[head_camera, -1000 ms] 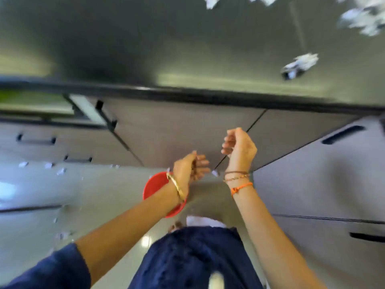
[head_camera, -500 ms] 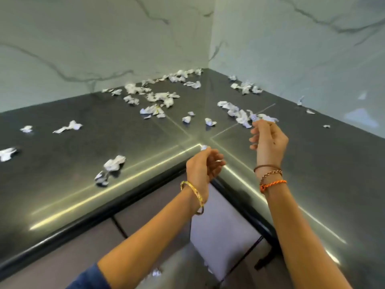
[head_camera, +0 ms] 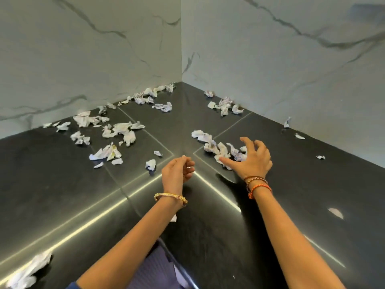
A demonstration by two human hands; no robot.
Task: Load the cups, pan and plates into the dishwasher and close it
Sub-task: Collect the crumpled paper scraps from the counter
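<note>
While hands (head_camera: 216, 165) hover, paper scraps (head_camera: 116, 130) litter countertop (head_camera: 62, 184).

Gold bangle (head_camera: 170, 197) left, corded bracelets (head_camera: 258, 184) right (perhaps three).

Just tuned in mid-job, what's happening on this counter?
A person stands at the corner of a dark countertop strewn with crumpled paper scraps. The right hand reaches, fingers spread, over a cluster of scraps; the left hand hovers loosely curled, holding nothing visible. No cups, pan, plates or dishwasher are in view.
</note>
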